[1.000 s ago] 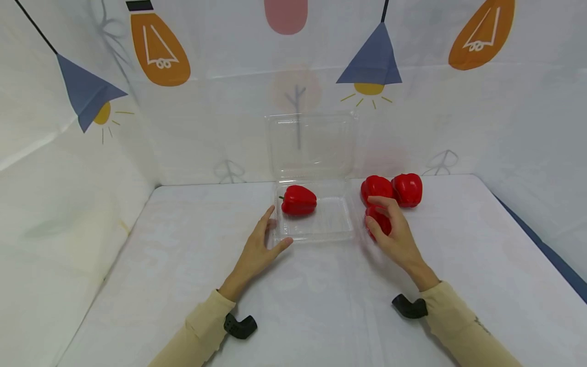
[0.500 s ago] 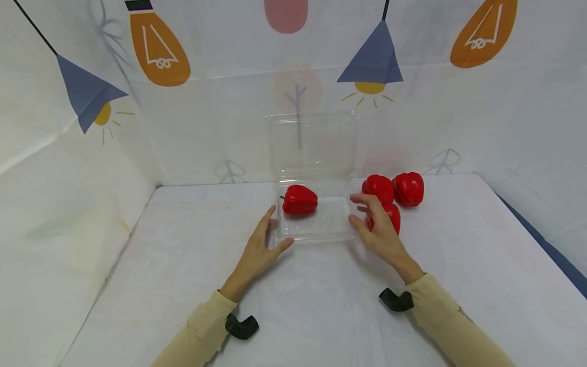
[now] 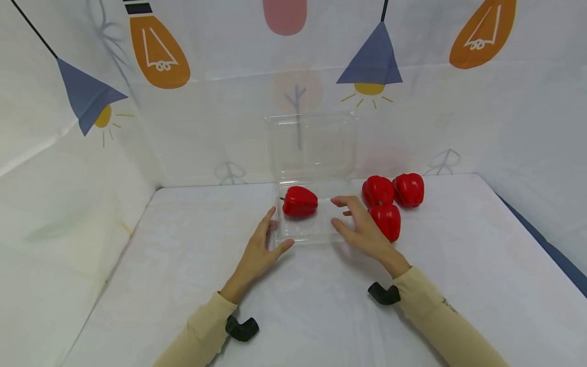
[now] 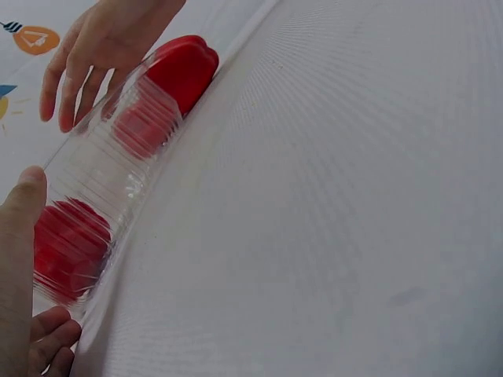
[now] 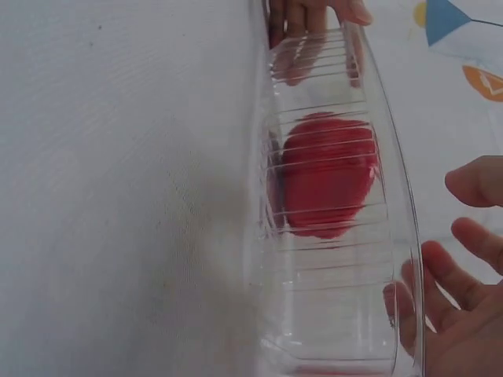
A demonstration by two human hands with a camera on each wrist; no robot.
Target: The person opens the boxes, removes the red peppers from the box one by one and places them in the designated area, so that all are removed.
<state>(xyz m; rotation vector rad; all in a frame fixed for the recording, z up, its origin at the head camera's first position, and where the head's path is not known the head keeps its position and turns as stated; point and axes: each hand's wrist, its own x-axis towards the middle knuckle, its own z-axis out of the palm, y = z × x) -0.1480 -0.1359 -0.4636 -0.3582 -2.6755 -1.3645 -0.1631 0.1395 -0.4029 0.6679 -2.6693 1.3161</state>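
A clear plastic clamshell box (image 3: 316, 237) stands with its lid (image 3: 314, 145) raised against the back wall. Inside its left half lies a red bell pepper (image 3: 300, 202) on its side, green stem to the left. My left hand (image 3: 257, 252) rests at the box's left side, thumb and fingers spread around the front left corner. Over the box's right side hovers my right hand (image 3: 364, 232), fingers relaxed and holding nothing. Just right of the box, beside that hand, sits another red bell pepper (image 3: 386, 221), with two more peppers (image 3: 408, 190) behind it.
White cloth covers the table (image 3: 293, 306). Behind rises a printed fabric wall (image 3: 220, 112) with lamps and bulbs on it, and another cloth wall (image 3: 69, 219) borders the left. A black wrist mount (image 3: 384, 294) sits on my right sleeve.
My right hand has let go of the nearest pepper and moved left over the box. That pepper now sits slightly further right, upright beside the others. The left hand has stayed put.
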